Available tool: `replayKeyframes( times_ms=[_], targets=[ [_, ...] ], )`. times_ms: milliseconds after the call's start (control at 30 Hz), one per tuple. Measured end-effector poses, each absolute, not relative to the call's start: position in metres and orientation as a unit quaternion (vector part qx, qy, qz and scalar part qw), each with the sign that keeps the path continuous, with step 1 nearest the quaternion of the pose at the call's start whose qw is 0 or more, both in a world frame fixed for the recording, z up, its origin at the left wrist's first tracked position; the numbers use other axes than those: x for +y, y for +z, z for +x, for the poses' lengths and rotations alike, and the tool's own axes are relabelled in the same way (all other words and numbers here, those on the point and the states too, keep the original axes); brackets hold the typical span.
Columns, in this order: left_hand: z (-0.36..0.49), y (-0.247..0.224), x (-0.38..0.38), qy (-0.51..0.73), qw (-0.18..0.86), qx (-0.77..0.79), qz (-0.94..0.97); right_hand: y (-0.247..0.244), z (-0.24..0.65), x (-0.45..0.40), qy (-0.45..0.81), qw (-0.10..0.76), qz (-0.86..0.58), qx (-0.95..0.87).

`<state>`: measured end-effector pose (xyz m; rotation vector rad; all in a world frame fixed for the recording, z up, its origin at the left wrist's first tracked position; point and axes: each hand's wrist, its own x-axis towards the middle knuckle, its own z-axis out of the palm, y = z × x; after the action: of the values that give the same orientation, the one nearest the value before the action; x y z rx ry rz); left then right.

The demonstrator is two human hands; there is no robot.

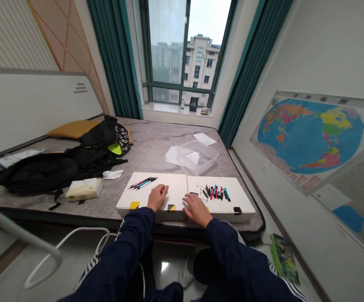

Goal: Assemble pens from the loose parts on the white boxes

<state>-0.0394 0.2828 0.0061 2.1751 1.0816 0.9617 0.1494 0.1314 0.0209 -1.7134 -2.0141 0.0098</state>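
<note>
My left hand (158,197) rests over the left white box (175,181), its fingers curled together. Whatever it may hold is hidden or too small to make out. Several slim pens (143,183), with red, blue and black among them, lie side by side on that box, beyond my left hand. Near the seam between the boxes, my right hand (198,209) hovers or rests at the near left part of the right white box (241,195), fingers loosely apart. A small dark piece (193,193) lies just beyond its fingertips. Short black, red and blue pen parts (215,193) are spread farther right.
A clear plastic bin (197,157) and white papers (171,155) lie behind the boxes on the grey mattress (156,138). To the left are a tissue pack (84,188) and a black backpack (52,167). A white cable (75,230) loops at the lower left.
</note>
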Motion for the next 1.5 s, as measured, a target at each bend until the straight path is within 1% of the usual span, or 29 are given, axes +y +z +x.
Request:
replayKeyframes(
  times_ms=[100, 200, 300, 533, 667, 733, 800, 867, 933, 1000, 1067, 1167, 1333, 1500],
  targets=[
    [-0.037, 0.002, 0.28, 0.323, 0.149, 0.364, 0.861, 0.002, 0.126, 0.128, -0.002, 0.228, -0.627, -0.745],
    [-0.033, -0.006, 0.279, 0.245, 0.088, 0.329, 0.908, -0.013, 0.126, 0.127, -0.01, 0.22, -0.621, -0.752],
    [-0.029, -0.013, 0.28, 0.189, 0.064, 0.321, 0.926, -0.02, 0.137, 0.128, -0.01, 0.228, -0.588, -0.776],
    [-0.027, -0.013, 0.276, 0.144, 0.031, 0.331, 0.932, -0.016, 0.137, 0.129, -0.016, 0.253, -0.546, -0.799],
    [-0.029, -0.008, 0.273, 0.125, 0.024, 0.329, 0.936, -0.004, 0.136, 0.114, -0.031, 0.293, -0.55, -0.782],
    [-0.029, -0.007, 0.273, 0.123, 0.028, 0.326, 0.937, 0.002, 0.151, 0.099, -0.057, 0.334, -0.584, -0.738],
    [-0.03, -0.007, 0.273, 0.124, 0.032, 0.324, 0.937, 0.004, 0.181, 0.081, -0.099, 0.38, -0.643, -0.658],
    [-0.03, -0.007, 0.273, 0.125, 0.035, 0.324, 0.937, 0.001, 0.223, 0.063, -0.154, 0.419, -0.712, -0.542],
    [-0.029, -0.007, 0.274, 0.123, 0.039, 0.324, 0.937, -0.007, 0.27, 0.048, -0.19, 0.435, -0.78, -0.407],
    [-0.029, -0.007, 0.274, 0.121, 0.042, 0.322, 0.938, -0.019, 0.311, 0.036, -0.178, 0.43, -0.837, -0.289],
    [-0.029, -0.007, 0.274, 0.122, 0.042, 0.322, 0.938, -0.031, 0.339, 0.03, -0.112, 0.415, -0.874, -0.227],
    [-0.029, -0.008, 0.274, 0.125, 0.042, 0.321, 0.938, -0.044, 0.356, 0.028, -0.057, 0.403, -0.89, -0.205],
    [-0.028, -0.007, 0.274, 0.122, 0.043, 0.313, 0.941, -0.049, 0.356, 0.03, -0.066, 0.399, -0.891, -0.206],
    [-0.029, -0.006, 0.274, 0.121, 0.044, 0.311, 0.942, -0.043, 0.359, 0.029, -0.038, 0.392, -0.897, -0.2]
  ],
)
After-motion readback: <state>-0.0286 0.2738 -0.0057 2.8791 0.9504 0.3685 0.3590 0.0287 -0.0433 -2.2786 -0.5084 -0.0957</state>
